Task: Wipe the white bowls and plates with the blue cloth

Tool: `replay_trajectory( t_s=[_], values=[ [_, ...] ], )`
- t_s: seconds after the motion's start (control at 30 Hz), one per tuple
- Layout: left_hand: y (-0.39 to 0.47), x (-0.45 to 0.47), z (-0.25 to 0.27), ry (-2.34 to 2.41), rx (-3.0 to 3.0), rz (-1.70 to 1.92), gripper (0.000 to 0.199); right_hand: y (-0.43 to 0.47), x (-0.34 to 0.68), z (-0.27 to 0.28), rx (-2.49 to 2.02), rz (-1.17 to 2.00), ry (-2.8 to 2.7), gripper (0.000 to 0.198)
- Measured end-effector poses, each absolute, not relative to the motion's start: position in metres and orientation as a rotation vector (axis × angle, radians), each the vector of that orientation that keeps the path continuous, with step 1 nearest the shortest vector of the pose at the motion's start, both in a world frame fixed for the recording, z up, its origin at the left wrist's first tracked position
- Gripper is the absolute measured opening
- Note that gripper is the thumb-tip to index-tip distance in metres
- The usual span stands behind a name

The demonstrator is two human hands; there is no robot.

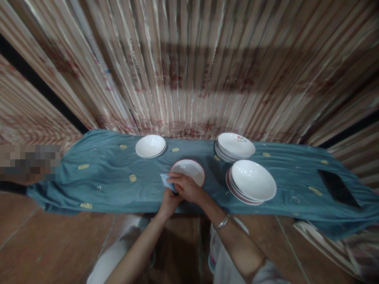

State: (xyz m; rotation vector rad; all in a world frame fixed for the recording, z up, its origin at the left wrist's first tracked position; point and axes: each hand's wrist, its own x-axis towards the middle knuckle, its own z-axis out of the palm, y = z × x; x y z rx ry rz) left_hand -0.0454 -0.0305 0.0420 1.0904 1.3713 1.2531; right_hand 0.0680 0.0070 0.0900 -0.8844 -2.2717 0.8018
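Note:
A shallow white bowl with a red rim [194, 169] is at the near middle of the cloth-covered table. My left hand [169, 203] is closed at its near left edge, the fingertips partly hidden behind my right hand and a cloth. My right hand [187, 187] reaches across the bowl's near left side, fingers bent over a light blue cloth [166, 180]. A bunched part of this cloth sticks out to the left of the fingers, against the rim.
Nested white bowls [150, 146] stand back left. At the right are a stack of floral-decorated plates [233, 145] and, nearer, a stack of white bowls [253, 180]. A dark phone [338, 188] lies far right on the teal tablecloth [112, 193]. A pleated curtain [189, 79] hangs behind.

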Motion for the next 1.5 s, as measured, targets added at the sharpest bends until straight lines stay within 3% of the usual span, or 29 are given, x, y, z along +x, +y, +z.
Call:
replay_trajectory(
  t_s=[0.13, 0.3, 0.4, 0.8, 1.13, 1.5],
  values=[
    [-0.030, -0.043, 0.043, 1.317, 1.097, 1.297, 0.034, -0.005, 0.082, 0.100, -0.868, 0.891, -2.263, 0.046],
    [-0.030, -0.042, 0.043, 1.254, 1.178, 1.403, 0.084, -0.012, 0.100, 0.110, -0.911, 0.949, -2.262, 0.040],
    [-0.030, -0.046, 0.039, 1.385, 1.256, 1.324, 0.098, -0.014, 0.107, 0.111, -0.955, 0.943, -2.268, 0.038],
    [-0.025, -0.050, 0.036, 1.412, 1.277, 1.295, 0.099, -0.008, 0.147, 0.099, -1.127, 0.833, -2.103, 0.028],
    [-0.025, -0.050, 0.038, 1.465, 1.293, 1.278, 0.101, 0.013, 0.157, 0.071, -1.403, 0.231, -1.915, 0.025],
    [-0.026, -0.049, 0.039, 1.426, 1.277, 1.293, 0.102, 0.048, 0.132, 0.082, -1.705, 0.135, -2.050, 0.031]
  ],
)
